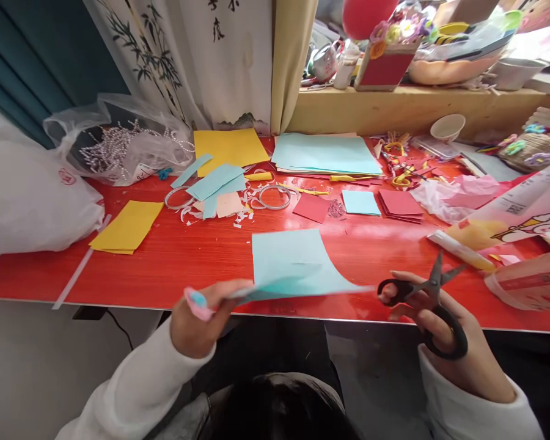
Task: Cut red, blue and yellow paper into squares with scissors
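Note:
My left hand point(199, 318) is closed on the near left corner of a light blue sheet of paper point(286, 253). The sheet's near edge is curled and smeared by motion, just over the table's front edge. A small pink and blue thing point(198, 304) shows at the left hand; its kind I cannot make out. Fingers of my right hand point(453, 324) pass through the handles of black-handled scissors point(433, 287). Their blades are spread and point away from me, apart from the paper's right tip.
Yellow paper point(128, 226) lies left. Behind are blue strips point(220, 183), scraps, metal rings point(275, 197), a blue square point(361, 202), red squares point(401, 205) and stacked blue sheets point(327, 154). A white bag point(36, 189) bulges left; a glue stick point(461, 250) and tub point(529, 281) stand right.

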Action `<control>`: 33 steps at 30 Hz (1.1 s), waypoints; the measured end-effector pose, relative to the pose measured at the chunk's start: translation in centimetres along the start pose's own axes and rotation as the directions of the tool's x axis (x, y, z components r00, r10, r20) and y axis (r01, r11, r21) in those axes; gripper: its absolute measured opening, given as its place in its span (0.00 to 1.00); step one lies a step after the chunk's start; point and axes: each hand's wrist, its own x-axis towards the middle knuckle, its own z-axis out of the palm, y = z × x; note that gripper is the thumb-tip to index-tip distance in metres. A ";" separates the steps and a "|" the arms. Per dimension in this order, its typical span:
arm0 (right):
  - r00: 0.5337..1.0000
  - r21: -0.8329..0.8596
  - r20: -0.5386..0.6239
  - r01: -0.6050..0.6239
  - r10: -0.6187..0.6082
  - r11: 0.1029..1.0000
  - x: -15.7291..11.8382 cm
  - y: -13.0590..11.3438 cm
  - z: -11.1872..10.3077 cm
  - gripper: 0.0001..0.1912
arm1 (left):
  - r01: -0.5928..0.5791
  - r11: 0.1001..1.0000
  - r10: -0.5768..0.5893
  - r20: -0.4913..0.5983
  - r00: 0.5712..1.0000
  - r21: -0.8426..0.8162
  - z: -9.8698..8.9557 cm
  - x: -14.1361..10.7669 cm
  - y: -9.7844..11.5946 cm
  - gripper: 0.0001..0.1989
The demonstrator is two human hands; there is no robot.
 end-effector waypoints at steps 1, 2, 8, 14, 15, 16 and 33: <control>1.000 -0.013 -0.012 -0.012 0.011 1.000 0.0 -0.2 0.2 0.18 | 0.112 0.994 -0.112 -0.014 0.994 -0.013 -0.3 0.7 -0.1 0.09; 1.000 -0.029 -0.026 -0.015 0.014 0.999 0.1 -0.3 0.3 0.16 | 0.174 0.984 -0.174 -0.016 0.985 -0.023 -0.5 1.3 -0.2 0.08; 0.998 -0.034 0.041 0.042 -0.041 0.999 0.4 0.3 2.5 0.24 | -0.170 0.985 0.172 -0.162 0.972 0.030 -0.6 2.4 -1.6 0.17; 0.969 -0.148 0.238 0.110 -0.073 0.983 0.1 0.6 4.5 0.27 | -0.703 0.684 0.687 0.151 0.711 0.197 0.8 0.8 -0.7 0.28; 0.964 -0.146 0.262 0.090 -0.049 0.985 0.1 0.5 4.7 0.25 | -0.706 0.672 0.687 0.170 0.707 0.221 1.6 0.5 -0.5 0.27; 0.961 -0.137 0.273 0.072 -0.033 0.988 0.2 0.5 4.8 0.24 | -0.705 0.665 0.682 0.185 0.708 0.245 2.4 0.2 -0.3 0.27; 0.975 -0.975 -0.146 -0.113 -0.168 0.191 5.1 0.6 -3.2 0.29 | -0.381 0.853 0.074 0.640 0.765 0.357 11.7 26.4 -2.5 0.20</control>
